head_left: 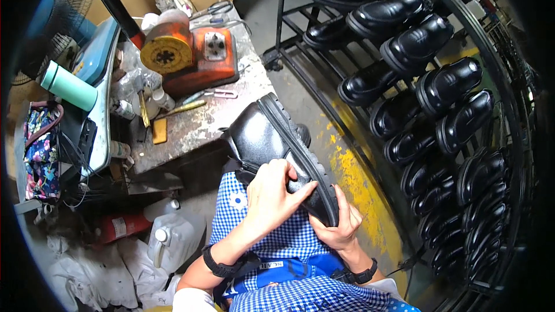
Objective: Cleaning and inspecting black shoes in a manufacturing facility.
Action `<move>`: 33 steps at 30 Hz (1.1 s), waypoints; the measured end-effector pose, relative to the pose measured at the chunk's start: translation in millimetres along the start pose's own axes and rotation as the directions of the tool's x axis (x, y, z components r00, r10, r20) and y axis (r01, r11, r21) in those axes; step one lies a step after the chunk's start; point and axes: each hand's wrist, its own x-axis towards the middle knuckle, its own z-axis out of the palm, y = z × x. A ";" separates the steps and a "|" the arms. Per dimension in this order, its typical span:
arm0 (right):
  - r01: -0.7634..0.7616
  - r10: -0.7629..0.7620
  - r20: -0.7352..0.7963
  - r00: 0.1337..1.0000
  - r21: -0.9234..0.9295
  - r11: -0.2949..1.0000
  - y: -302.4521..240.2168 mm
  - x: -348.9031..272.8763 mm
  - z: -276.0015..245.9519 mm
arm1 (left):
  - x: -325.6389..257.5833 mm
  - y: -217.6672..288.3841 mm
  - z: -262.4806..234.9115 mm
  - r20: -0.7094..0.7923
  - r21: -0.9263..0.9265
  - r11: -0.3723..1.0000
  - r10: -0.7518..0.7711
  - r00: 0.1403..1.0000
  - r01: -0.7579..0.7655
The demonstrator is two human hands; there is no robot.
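Left hand (272, 193): thumb and fingers narrow, gripping the side of 1 black shoe (269, 136). Right hand (341, 222): fingers curled round the shoe's near end. Shoe tilted, at the right near corner of the workbench (217, 107); contact there cannot be told. Right of workbench: yellow-patched floor strip (355, 182), then black rack (281, 17) holding shoes (422, 43). Orange machine (205, 60) on workbench, back from its near edge.

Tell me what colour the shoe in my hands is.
The shoe is glossy black, seen best in the head view.
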 end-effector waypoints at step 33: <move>0.073 -0.074 0.031 0.997 0.031 0.997 7.3 -5.8 7.1 | 9.3 -16.7 -8.1 0.269 -0.111 0.976 -0.154 0.951 0.189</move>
